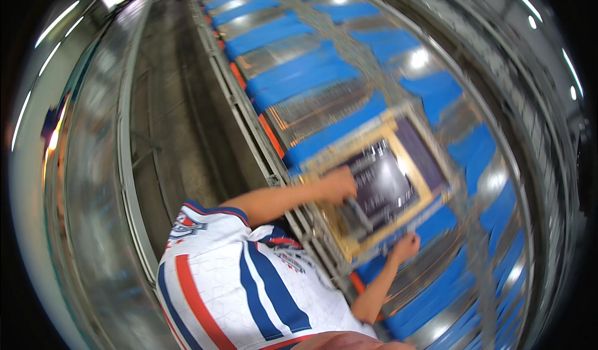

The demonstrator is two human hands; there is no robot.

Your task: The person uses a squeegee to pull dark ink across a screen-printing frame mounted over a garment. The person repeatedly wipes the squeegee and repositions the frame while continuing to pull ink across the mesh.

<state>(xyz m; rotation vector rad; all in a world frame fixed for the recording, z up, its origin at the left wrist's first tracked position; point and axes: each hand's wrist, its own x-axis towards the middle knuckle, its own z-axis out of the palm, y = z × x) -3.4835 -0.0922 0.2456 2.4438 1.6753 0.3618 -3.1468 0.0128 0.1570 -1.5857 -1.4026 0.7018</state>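
Note:
A rectangular screen-printing frame (428, 205) with a yellowish border lies tilted over the long printing table. Dark purple panels and pale lettering show within it. My left hand (338, 185) reaches across the frame's near side, closed around the upper end of a grey squeegee (357, 218). Motion smears the squeegee, and its lower edge rests on or just over the mesh. Beside the frame's lower right edge is my right hand (405, 248), its fingers curled closed. Whether it touches the frame or holds something, I cannot make out.
Blue panels (299, 69) alternate with grey and brown printed pieces (324, 108) along the table. A metal rail (240, 104) with orange marks borders its near side. Left of it runs a dark aisle floor (180, 113), then another long table (96, 163).

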